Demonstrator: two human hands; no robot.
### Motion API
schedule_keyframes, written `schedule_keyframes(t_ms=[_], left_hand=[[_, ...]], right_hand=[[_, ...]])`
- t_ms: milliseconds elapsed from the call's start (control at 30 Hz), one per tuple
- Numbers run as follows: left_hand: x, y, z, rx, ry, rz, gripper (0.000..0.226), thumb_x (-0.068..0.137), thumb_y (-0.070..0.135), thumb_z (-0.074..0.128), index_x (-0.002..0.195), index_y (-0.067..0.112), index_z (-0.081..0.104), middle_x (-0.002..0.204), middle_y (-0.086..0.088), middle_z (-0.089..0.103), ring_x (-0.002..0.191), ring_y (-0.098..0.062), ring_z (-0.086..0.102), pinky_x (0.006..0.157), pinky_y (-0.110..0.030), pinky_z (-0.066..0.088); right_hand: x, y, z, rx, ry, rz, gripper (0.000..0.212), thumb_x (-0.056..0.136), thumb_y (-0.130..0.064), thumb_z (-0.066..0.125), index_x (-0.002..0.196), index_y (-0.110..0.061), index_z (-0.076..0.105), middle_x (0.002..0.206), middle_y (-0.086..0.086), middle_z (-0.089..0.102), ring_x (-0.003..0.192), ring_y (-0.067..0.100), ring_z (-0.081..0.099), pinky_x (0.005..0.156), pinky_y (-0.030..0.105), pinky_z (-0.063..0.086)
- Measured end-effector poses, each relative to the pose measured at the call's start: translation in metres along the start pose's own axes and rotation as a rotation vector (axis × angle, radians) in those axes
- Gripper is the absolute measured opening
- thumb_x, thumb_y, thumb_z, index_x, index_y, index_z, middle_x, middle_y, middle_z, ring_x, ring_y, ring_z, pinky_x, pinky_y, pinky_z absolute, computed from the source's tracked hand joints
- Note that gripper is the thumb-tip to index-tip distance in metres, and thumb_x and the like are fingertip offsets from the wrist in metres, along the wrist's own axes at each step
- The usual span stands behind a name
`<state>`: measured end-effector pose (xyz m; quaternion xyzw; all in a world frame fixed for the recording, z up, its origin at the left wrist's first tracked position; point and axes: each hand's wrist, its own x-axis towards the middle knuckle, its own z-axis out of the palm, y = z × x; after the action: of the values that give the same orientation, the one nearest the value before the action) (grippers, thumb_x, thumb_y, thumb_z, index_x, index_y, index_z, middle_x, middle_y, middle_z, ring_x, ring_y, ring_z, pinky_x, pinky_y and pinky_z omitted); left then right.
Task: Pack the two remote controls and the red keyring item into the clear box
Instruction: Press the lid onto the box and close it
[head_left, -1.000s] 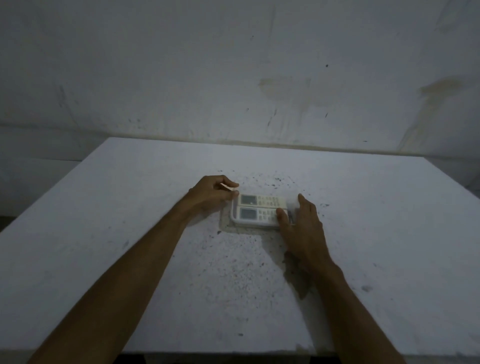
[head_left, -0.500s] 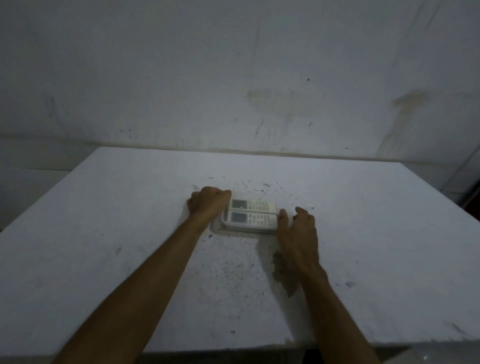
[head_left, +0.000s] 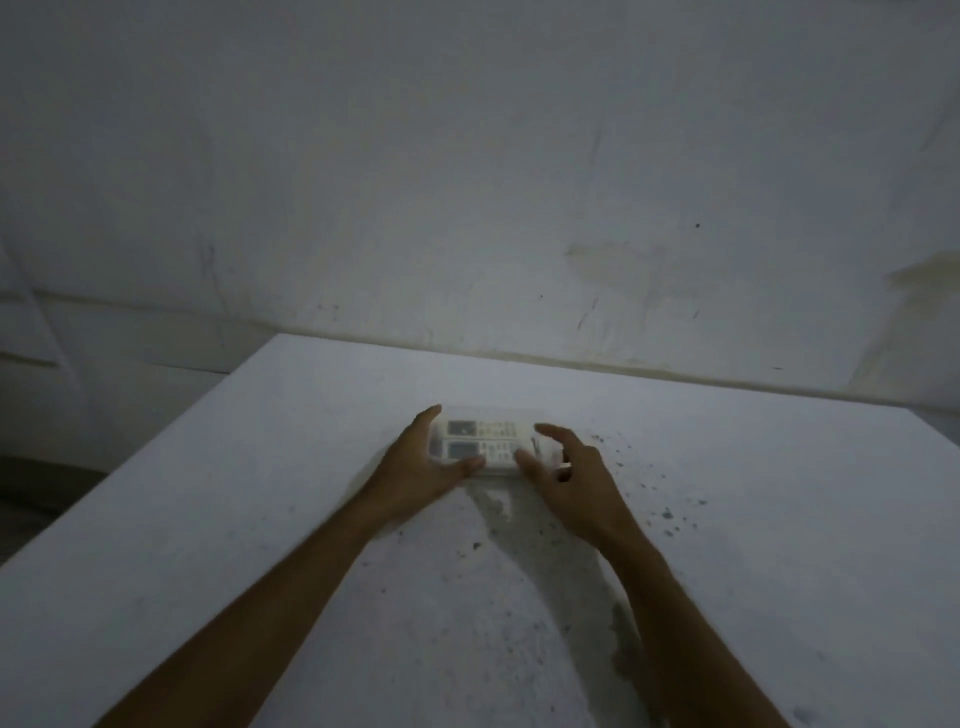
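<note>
We are opening both hands now: the left hand, a fist half a second ago, is spreading around the clear box at mid-table; the right hand hovering, loose. Both remotes are lying inside; keyring unseen. Packing looks nearly finished.

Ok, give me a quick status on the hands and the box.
Left hand open, cupping clear box end. Right hand open at other end. Two remotes side by side inside. Red keyring item not visible.

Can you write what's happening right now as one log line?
remotes: side by side in box | left hand: on box end | right hand: open at other end
</note>
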<state>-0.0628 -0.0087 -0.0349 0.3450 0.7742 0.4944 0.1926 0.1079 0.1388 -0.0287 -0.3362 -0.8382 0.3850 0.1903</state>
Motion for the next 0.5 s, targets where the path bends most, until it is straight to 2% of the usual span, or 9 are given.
schedule_keyframes(t_ms=[67,100,167,200,267,333,400,500], left_hand=[[0.020,-0.007,-0.015,-0.038,-0.094,-0.006,0.108,0.071,0.067,0.078,0.158,0.025,0.030,0.158,-0.005,0.044,0.137,-0.022,0.050,0.106,-0.037,0.049],[0.028,-0.008,-0.022,-0.046,-0.133,-0.003,0.104,0.073,0.071,0.073,0.158,0.027,0.031,0.154,-0.004,0.047,0.134,-0.020,0.052,0.103,-0.035,0.050],[0.046,-0.015,-0.031,0.027,-0.125,0.032,0.086,0.084,0.071,0.061,0.155,0.029,0.037,0.149,-0.001,0.053,0.134,-0.019,0.053,0.102,-0.032,0.046],[0.056,-0.022,-0.036,0.130,-0.059,0.053,0.076,0.091,0.068,0.055,0.154,0.029,0.040,0.149,0.000,0.054,0.137,-0.021,0.050,0.105,-0.033,0.042],[0.077,-0.040,-0.046,0.453,0.102,0.097,0.070,0.097,0.061,0.050,0.155,0.024,0.040,0.157,-0.003,0.045,0.144,-0.025,0.040,0.117,-0.040,0.032],[0.089,-0.052,-0.051,0.658,0.096,0.052,0.079,0.095,0.066,0.048,0.158,0.022,0.034,0.166,-0.004,0.029,0.153,-0.026,0.025,0.125,-0.044,0.016],[0.097,-0.060,-0.049,0.720,0.046,0.028,0.081,0.094,0.072,0.042,0.159,0.026,0.030,0.170,-0.002,0.018,0.156,-0.024,0.014,0.126,-0.045,0.007],[0.102,-0.063,-0.044,0.775,0.082,0.078,0.081,0.093,0.075,0.037,0.159,0.029,0.029,0.171,-0.002,0.015,0.157,-0.024,0.012,0.126,-0.047,0.007]], right_hand=[[0.003,0.000,0.008,-0.155,-0.058,-0.037,0.062,0.083,-0.066,0.064,0.137,-0.040,0.047,0.133,0.005,0.041,0.108,0.022,0.059,0.093,0.035,0.057],[0.007,0.004,0.014,-0.210,-0.021,-0.055,0.060,0.082,-0.067,0.064,0.133,-0.041,0.048,0.131,0.005,0.039,0.110,0.024,0.057,0.095,0.038,0.056],[0.016,0.008,0.025,-0.252,0.102,-0.062,0.054,0.079,-0.072,0.062,0.123,-0.044,0.049,0.133,0.007,0.040,0.117,0.029,0.053,0.100,0.048,0.051],[0.023,0.009,0.030,-0.246,0.138,-0.061,0.052,0.080,-0.071,0.062,0.122,-0.044,0.049,0.138,0.010,0.040,0.121,0.032,0.052,0.105,0.052,0.046],[0.041,0.010,0.038,-0.272,0.188,-0.079,0.052,0.081,-0.067,0.064,0.124,-0.040,0.052,0.145,0.014,0.040,0.128,0.035,0.050,0.111,0.054,0.036],[0.060,0.008,0.043,-0.292,0.208,-0.083,0.052,0.083,-0.063,0.066,0.126,-0.037,0.053,0.144,0.016,0.043,0.128,0.036,0.050,0.110,0.053,0.034],[0.085,0.007,0.047,-0.304,0.217,-0.094,0.049,0.085,-0.062,0.064,0.125,-0.038,0.051,0.139,0.015,0.048,0.129,0.035,0.049,0.108,0.053,0.034],[0.123,0.001,0.055,-0.322,0.225,-0.076,0.047,0.087,-0.062,0.061,0.126,-0.040,0.050,0.128,0.012,0.056,0.120,0.033,0.053,0.104,0.052,0.036]])
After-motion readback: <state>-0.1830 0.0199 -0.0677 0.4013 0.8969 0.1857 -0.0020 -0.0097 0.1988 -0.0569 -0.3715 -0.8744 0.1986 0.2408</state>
